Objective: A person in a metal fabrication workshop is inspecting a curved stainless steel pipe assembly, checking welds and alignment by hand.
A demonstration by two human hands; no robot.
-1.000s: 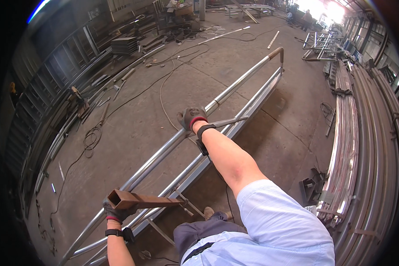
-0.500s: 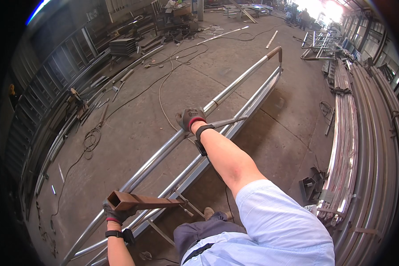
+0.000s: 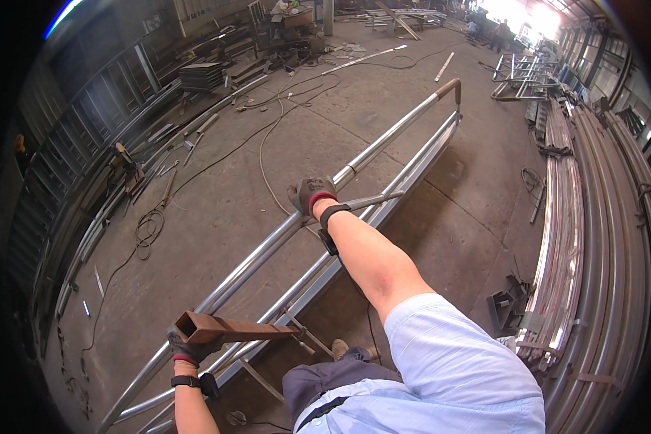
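A long silvery tubular metal frame (image 3: 249, 269) runs diagonally from the lower left to the upper middle, with parallel rails and short cross bars. My right hand (image 3: 313, 195), in a grey glove with a red cuff, is closed over its top rail near the middle, by a slanting brace. Lower left, my gloved left hand (image 3: 193, 350) wraps round the upper end of a rusty square tube (image 3: 242, 331), beside the same top rail. The tube's hollow end faces up, and it hides part of my left fingers. Black bands circle both wrists.
Bundled long metal tubes (image 3: 560, 239) lie along the right, with dark angled brackets (image 3: 510, 300) beside them. A coiled cable (image 3: 149, 228) trails over the floor at left. Ladder-like frames (image 3: 58, 155) line the left wall. Tubular frames (image 3: 522, 74) and people (image 3: 500, 32) appear far right.
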